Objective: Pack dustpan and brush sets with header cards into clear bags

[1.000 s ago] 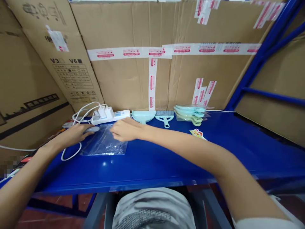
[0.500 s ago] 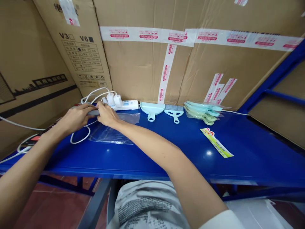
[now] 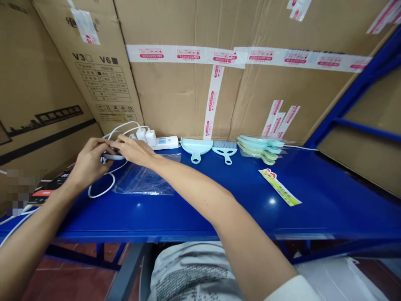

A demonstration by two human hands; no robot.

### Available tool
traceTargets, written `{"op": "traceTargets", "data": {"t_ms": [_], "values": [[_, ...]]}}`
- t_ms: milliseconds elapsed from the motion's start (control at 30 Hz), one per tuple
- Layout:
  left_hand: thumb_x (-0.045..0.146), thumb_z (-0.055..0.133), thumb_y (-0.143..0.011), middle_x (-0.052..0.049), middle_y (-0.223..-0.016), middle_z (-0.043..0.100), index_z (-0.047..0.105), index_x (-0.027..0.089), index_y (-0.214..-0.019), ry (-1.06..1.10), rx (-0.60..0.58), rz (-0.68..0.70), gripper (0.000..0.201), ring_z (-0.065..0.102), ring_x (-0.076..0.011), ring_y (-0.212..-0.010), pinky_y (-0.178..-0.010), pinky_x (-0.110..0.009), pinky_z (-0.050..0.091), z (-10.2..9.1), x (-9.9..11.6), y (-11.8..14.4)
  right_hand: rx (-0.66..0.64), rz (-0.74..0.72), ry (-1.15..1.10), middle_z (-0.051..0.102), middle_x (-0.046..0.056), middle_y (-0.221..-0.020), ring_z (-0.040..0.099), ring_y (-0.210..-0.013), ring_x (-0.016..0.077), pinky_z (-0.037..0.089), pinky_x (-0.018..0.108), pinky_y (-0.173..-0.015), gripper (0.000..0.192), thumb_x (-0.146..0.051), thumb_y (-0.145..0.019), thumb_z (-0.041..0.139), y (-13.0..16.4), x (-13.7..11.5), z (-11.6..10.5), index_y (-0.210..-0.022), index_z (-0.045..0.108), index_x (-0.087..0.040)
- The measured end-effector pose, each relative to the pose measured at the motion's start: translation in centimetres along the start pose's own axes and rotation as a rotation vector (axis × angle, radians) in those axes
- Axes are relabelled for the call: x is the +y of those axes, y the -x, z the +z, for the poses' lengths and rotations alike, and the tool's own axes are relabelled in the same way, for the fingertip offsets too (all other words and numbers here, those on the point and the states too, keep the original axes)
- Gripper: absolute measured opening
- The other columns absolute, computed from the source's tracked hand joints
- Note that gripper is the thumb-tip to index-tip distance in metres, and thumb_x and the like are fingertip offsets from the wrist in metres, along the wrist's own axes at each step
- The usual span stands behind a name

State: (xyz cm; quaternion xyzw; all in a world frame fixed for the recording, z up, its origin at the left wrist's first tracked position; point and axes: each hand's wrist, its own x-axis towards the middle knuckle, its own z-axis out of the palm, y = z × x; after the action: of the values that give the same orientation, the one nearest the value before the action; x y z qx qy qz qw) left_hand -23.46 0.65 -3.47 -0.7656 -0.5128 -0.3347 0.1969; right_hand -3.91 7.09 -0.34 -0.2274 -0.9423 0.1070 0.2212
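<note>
At the left rear of the table, my left hand [image 3: 91, 162] and my right hand [image 3: 134, 150] are close together. Both have their fingers curled round a small grey, rounded object [image 3: 114, 157], mostly hidden by the fingers, so its kind is unclear. A white cable [image 3: 108, 193] loops on the table below them. Just right of the loop lies a flat clear plastic bag [image 3: 145, 182]. Behind my right hand a white power strip [image 3: 167, 143] carries two white plugs [image 3: 151, 137].
A pale-blue dustpan [image 3: 196, 147] and small brush [image 3: 226, 153] lie along the cardboard wall [image 3: 175, 96]. Right of them is a stack of bagged light-blue and green pieces [image 3: 261, 147]. A printed card [image 3: 278, 187] lies on the blue table [image 3: 219, 209].
My hands have come closer together over the grey object, which is turned and more covered now. The view has shifted slightly; the other things stay in place.
</note>
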Motion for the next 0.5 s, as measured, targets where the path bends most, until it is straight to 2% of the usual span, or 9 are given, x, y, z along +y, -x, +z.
{"op": "traceTargets", "data": {"t_ms": [100, 233, 333, 500], "values": [[0.036, 0.055, -0.091, -0.016, -0.127, 0.057, 0.056, 0.021, -0.091, 0.027, 0.041, -0.008, 0.015, 0.06, -0.0323, -0.125, -0.109, -0.051, 0.055, -0.3, 0.1, 0.2, 0.029, -0.099, 0.164, 0.063, 0.004, -0.137, 0.063, -0.101, 0.0192, 0.043, 0.032, -0.081, 0.024, -0.032, -0.112, 0.048, -1.1, -0.4, -0.2, -0.123, 0.068, -0.026], [0.037, 0.059, -0.089, -0.016, -0.129, 0.056, 0.057, 0.021, -0.09, 0.071, 0.089, -0.034, 0.016, 0.061, -0.0313, -0.123, -0.105, -0.049, 0.059, -0.6, 0.6, 0.5, -0.034, -0.184, 0.339, 0.06, 0.009, -0.144, 0.066, -0.103, 0.0206, 0.045, 0.032, -0.081, 0.024, -0.031, -0.113, 0.046, -2.5, -0.9, -0.4, -0.12, 0.067, -0.02], [0.035, 0.061, -0.086, -0.015, -0.129, 0.055, 0.06, 0.02, -0.09, 0.112, 0.086, -0.064, 0.015, 0.063, -0.0294, -0.12, -0.098, -0.045, 0.063, -0.5, 0.9, 0.7, -0.087, -0.157, 0.361, 0.066, 0.013, -0.135, 0.067, -0.106, 0.0233, 0.046, 0.033, -0.084, 0.023, -0.029, -0.112, 0.046, -3.3, -1.2, -0.6, -0.114, 0.065, -0.015], [0.032, 0.06, -0.085, -0.016, -0.127, 0.056, 0.064, 0.018, -0.091, 0.133, 0.047, -0.083, 0.016, 0.066, -0.028, -0.113, -0.09, -0.041, 0.065, -0.2, 0.7, 0.7, -0.193, -0.172, 0.348, 0.071, 0.015, -0.119, 0.067, -0.105, 0.0258, 0.047, 0.033, -0.085, 0.006, -0.015, -0.097, 0.063, -3.6, -1.2, -1.4, -0.102, 0.064, -0.013]]}}
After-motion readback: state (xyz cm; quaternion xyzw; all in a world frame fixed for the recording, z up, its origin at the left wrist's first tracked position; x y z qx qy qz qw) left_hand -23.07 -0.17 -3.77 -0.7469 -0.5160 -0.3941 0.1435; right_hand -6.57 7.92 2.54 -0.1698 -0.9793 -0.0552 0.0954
